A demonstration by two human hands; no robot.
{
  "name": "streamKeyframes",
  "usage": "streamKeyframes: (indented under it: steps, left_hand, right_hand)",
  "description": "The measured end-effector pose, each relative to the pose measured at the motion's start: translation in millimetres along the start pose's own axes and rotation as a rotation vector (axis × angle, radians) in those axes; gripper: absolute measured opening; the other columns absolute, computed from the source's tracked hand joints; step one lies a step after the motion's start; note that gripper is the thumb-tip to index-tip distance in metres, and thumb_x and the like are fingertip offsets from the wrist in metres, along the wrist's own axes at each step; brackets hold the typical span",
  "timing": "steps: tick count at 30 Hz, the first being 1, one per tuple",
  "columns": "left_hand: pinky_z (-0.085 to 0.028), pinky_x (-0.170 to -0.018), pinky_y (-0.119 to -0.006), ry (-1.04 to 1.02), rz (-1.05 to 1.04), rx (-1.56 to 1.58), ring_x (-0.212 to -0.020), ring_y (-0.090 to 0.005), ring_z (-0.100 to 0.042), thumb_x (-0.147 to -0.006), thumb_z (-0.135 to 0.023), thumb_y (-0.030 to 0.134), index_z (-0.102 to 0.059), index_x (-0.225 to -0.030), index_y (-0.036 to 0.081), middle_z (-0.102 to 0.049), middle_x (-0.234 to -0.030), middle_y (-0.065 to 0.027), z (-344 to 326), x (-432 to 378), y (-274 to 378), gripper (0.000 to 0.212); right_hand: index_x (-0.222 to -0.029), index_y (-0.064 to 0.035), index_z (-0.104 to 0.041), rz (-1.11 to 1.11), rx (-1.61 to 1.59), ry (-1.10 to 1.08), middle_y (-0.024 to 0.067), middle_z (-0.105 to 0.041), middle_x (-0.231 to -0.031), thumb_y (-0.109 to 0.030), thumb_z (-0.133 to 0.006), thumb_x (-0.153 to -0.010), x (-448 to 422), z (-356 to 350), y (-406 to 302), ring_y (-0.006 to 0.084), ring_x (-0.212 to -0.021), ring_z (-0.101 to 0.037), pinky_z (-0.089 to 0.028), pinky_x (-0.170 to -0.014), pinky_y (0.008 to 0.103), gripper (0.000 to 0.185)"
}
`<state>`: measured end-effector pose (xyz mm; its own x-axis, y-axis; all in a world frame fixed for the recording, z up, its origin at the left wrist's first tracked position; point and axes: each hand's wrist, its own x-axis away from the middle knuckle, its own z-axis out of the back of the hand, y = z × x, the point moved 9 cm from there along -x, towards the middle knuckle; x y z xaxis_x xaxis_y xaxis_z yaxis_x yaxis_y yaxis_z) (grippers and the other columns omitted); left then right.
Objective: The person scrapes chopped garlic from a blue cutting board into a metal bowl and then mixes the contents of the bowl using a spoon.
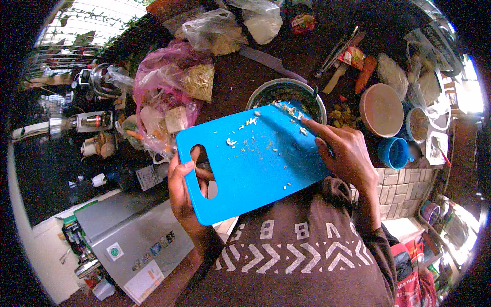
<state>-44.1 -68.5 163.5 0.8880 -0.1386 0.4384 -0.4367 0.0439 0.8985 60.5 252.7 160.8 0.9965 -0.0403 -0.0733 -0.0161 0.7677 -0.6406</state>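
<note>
My left hand (pixel 180 184) grips a blue plastic cutting board (pixel 245 165) at its handle slot, with fingers visible through the opening. The board is tilted, its far edge over a metal pot (pixel 251 101) of dark, partly hidden food. Small chopped pale and green pieces (pixel 249 122) are scattered on the board, with more gathered near that far edge. My right hand (pixel 349 149) reaches across the board's right side, index finger extended beside the gathered pieces (pixel 293 112) and thumb apart from it. I see nothing held in it.
Left of the pot lies a pink plastic bag (pixel 161 73) with a bag of bean sprouts (pixel 199 82) and tofu-like blocks (pixel 176 119). A knife (pixel 264 61) lies behind the pot. To the right are a carrot (pixel 365 75), food scraps (pixel 343 115), a round lid (pixel 381 110) and a blue mug (pixel 393 153).
</note>
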Motion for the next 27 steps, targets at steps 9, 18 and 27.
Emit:
streamKeyframes:
  steps: [9, 18, 27]
  left_hand:
    - [-0.044, -0.037, -0.023, 0.016, -0.010, -0.038, -0.053, -0.0183, -0.069, -0.087, -0.059, 0.034, -0.048, -0.146, -0.007, -0.062, -0.137, -0.0348, -5, 4, 4, 0.073]
    - [-0.043, -0.034, -0.023, 0.043, 0.009, -0.023, -0.048, -0.0179, -0.066, -0.087, -0.059, 0.029, -0.046, -0.148, -0.006, -0.060, -0.138, -0.0358, 2, 3, 1, 0.071]
    - [-0.045, -0.035, -0.023, 0.042, 0.021, 0.019, -0.053, -0.0193, -0.069, -0.087, -0.060, 0.026, -0.045, -0.150, -0.005, -0.062, -0.138, -0.0331, 0, 2, 1, 0.072]
  right_hand:
    - [-0.139, -0.0167, -0.066, 0.306, -0.147, -0.118, 0.0071, -0.060, -0.071, -0.004, -0.069, -0.084, 24, 2, -50, 0.0304, -0.061, -0.058, -0.048, -0.060, 0.0428, 0.056]
    - [-0.141, -0.0172, -0.064, 0.069, 0.021, -0.035, 0.0080, -0.060, -0.076, 0.000, -0.069, -0.076, 17, -4, -2, 0.0282, -0.064, -0.062, -0.052, -0.059, 0.0411, 0.067]
    - [-0.138, -0.0222, -0.067, 0.199, -0.029, -0.177, 0.0087, -0.056, -0.079, -0.004, -0.070, -0.081, 29, -5, -32, 0.0318, -0.065, -0.061, -0.051, -0.060, 0.0456, 0.060]
